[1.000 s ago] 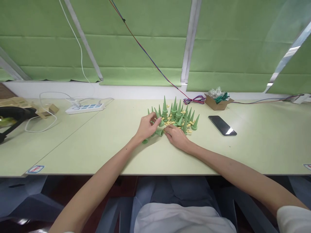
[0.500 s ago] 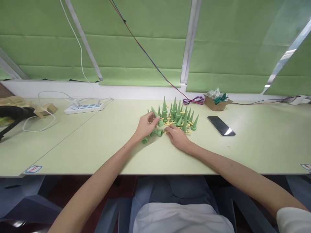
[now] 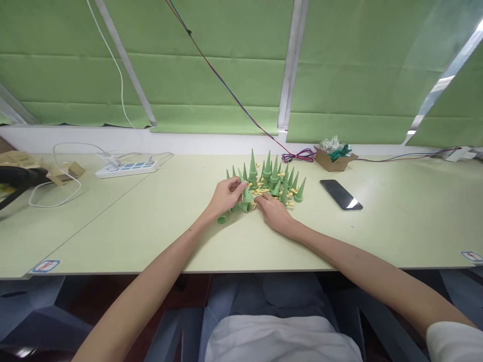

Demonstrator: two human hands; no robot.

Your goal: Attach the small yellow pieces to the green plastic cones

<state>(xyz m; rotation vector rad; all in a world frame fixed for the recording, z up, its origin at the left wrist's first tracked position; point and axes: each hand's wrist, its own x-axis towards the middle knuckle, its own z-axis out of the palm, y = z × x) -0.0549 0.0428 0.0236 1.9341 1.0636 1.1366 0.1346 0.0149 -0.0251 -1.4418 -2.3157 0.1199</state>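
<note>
Several pointed green plastic cones (image 3: 252, 168) stand in a cluster on the table, with small yellow pieces (image 3: 260, 191) scattered among them. At the cluster's left side, my left hand (image 3: 225, 195) pinches a green cone (image 3: 246, 191), its tip leaning up and left. My right hand (image 3: 276, 212) rests low at the front of the cluster, fingers bent together. A small yellow piece (image 3: 254, 204) shows at its fingertips, partly hidden. Below my left hand some green cones lie on their sides; the hollow base of one (image 3: 222, 219) faces me.
On the right lies a black phone (image 3: 341, 194). Behind it stands a small cardboard box (image 3: 335, 162) holding clear and green plastic. Coiled red and blue wire (image 3: 300, 155) sits at the back. To the left are a white power strip (image 3: 127, 169) and its cables.
The cone in my left hand has swung more upright and lowered slightly, over the lying cones. My right hand stays almost where it was. The whole view has shifted a little.
</note>
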